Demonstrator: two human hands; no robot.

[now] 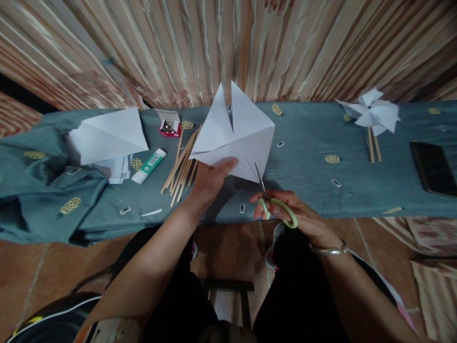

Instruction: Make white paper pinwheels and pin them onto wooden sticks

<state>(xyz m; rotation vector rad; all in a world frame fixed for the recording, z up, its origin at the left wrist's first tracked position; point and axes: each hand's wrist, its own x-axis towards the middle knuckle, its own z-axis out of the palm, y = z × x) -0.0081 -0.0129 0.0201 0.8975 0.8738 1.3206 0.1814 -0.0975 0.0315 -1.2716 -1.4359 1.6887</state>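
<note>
Sheet of paper (250, 128) is held up in front of the person, over the near-middle part of the table cloth (307, 181). Left hand (210, 183) grips its near edge: thumb pressed flat on top, other fingers hidden beneath, so their exact placing cannot be told. Right hand (296, 212) has thumb and fingers curled through the loops of the scissors (262, 183), loops apart, blades at the near corner of the sheet. Progress, judged from the sheet: far corner is slit toward the middle, left corner appears slit too, with edges overlapping; near corner looks to be in work; right corner shows a line, cut or crease unclear. Loose paper stack (114, 138) at far left seems unslit; one pinwheel (371, 112) stands assembled at right, two sticks below it. Also noted: red box (170, 127) of small metal bits, green-and-white glue tube (150, 165), paper scrap (150, 213), phone (433, 166). Possible hindrance: bundle of wooden sticks (181, 166), just beside the left hand and partly screened by the sheet
</note>
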